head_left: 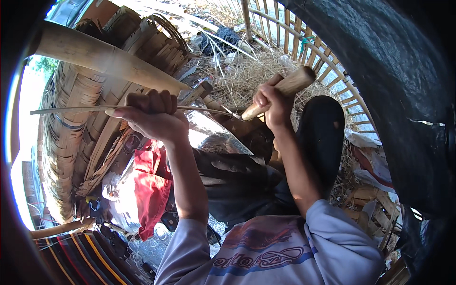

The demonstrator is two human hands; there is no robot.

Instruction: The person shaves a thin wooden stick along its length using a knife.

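Observation:
A thin bamboo strip (71,109) runs sideways through my left hand (159,116), which is closed around it with the thumb pointing left. The strip's right part reaches toward a small blade (232,113). That blade sits at the lower end of a thick wooden handle (298,82), making up a knife. My right hand (277,102) is wrapped around this handle, which slants up to the right. The strip's right end and the blade lie close together; whether they touch I cannot tell. Both hands are raised above my dark-trousered legs (232,183).
Large woven bamboo baskets (71,142) stand at the left, with a thick bamboo pole (109,61) before them. A red cloth (149,190) hangs beside my left forearm. Shavings (256,66) cover the ground ahead. A slatted bamboo frame (327,59) and a dark tarp (375,52) border the right.

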